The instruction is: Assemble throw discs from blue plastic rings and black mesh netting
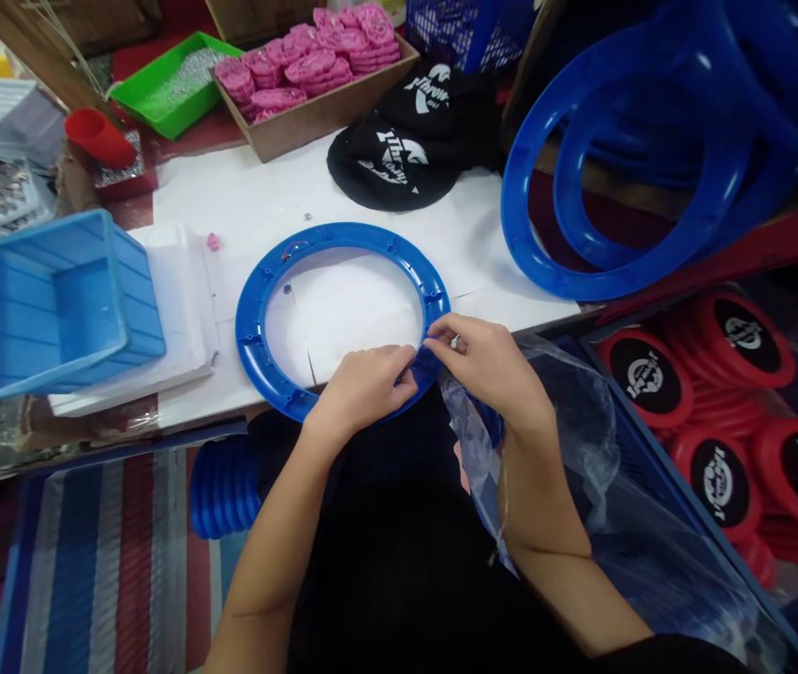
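Observation:
A blue plastic ring [251,351] lies on the white-covered table, its ribbed channel facing up. Thin reddish wires show in the channel at its upper left. My left hand [369,382] rests on the ring's near right part, its fingers curled in and closed at the rim. My right hand [487,360] is at the ring's right edge, thumb and forefinger pinched together close to the left fingertips. Whatever lies between the fingers of either hand is too small or hidden to name. A small dark round piece [288,289] lies inside the ring.
A light blue bin [139,300] stands at left on white sheets. Behind are a green tray [195,108], a cardboard box [279,140] of pink pieces and black printed fabric discs [377,168]. More blue rings [522,206] lean at right, above red discs [704,412] in a crate.

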Demonstrator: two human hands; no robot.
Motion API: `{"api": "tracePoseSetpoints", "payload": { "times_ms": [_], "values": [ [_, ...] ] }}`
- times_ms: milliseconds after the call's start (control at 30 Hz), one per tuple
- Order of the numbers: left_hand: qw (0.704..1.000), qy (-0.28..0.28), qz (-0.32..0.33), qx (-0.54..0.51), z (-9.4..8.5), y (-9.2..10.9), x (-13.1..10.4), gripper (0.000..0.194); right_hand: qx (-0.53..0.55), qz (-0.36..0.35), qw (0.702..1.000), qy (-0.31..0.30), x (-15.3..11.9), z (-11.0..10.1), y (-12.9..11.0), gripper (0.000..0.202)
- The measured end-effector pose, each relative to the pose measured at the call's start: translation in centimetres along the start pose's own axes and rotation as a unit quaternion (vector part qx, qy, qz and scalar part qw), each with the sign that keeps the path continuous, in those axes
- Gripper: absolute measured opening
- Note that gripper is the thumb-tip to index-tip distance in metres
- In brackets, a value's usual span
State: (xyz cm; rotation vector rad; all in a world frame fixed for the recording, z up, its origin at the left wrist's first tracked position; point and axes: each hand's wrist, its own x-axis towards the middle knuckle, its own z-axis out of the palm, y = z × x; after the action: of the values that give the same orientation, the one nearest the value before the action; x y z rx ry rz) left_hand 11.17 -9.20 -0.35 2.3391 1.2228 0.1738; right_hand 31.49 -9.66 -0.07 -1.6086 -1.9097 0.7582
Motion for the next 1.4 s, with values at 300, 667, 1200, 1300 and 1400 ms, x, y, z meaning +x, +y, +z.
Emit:
{"api": "tracePoseSetpoints", "payload": {
  "times_ms": [300,667,1200,1300,1400],
  "values": [
    [1.000,0.005,0.010,-0.021,0.0,-0.2,0.3,0.011,0.104,0.039,0.994,-0.017,0.1,-0.1,1.2,0.018],
    [0.999,-0.006,0.007,-0.031,-0.2,0.0,0.2,0.012,0.013,-0.015,0.995,0.100,-1.4,2.6,2.3,0.019],
    [0.999,0.001,-0.004,-0.050,-0.2,-0.1,0.4,0.016,-0.128,0.050,0.967,0.214,-2.7,5.6,0.7,0.028],
    [0.999,0.006,0.002,-0.051,-0.1,-0.2,0.4,0.015,-0.095,0.069,0.971,0.206,-2.6,5.2,0.6,0.026],
    [0.999,0.005,0.005,-0.048,0.1,-0.4,0.4,0.015,0.022,0.099,0.986,0.130,-2.5,4.1,1.2,0.027]
  ]
}}
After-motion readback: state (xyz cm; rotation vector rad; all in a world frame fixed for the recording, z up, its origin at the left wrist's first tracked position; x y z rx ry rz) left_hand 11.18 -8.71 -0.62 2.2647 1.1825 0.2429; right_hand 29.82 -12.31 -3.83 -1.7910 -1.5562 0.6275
